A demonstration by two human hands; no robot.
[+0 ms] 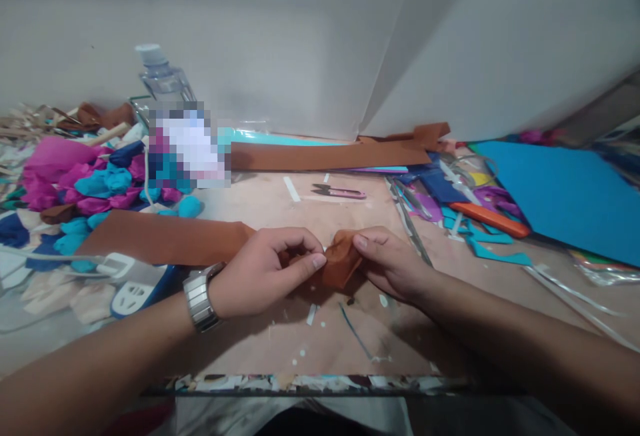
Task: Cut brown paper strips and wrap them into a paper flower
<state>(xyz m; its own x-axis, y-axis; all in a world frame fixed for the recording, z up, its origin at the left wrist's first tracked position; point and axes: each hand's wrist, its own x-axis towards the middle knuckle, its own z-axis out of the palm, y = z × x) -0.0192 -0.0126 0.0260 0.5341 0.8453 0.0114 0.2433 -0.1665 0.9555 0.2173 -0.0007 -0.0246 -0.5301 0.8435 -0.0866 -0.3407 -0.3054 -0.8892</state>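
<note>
A long brown strip point(165, 236) of thin, paper-like or cloth-like material runs from the left into my left hand point(270, 269). Its near end point(343, 263) is gathered and folded between my two hands. My left thumb and forefinger pinch the left side of this bunched part. On its other side, my right hand point(393, 259) grips the edge between thumb and fingers. Both hands are just above the worktop, close together. The strip's middle stretch is hidden behind my left hand. Beyond my hands lie pink-handled thread snips point(340, 191).
Pink and blue crumpled pieces point(100, 183) pile up at left, near a clear bottle point(163, 79) and a socket strip point(137, 295). Another brown strip point(325, 156) lies at the back. At right are an orange-handled tool point(490, 219) and a blue sheet point(565, 196).
</note>
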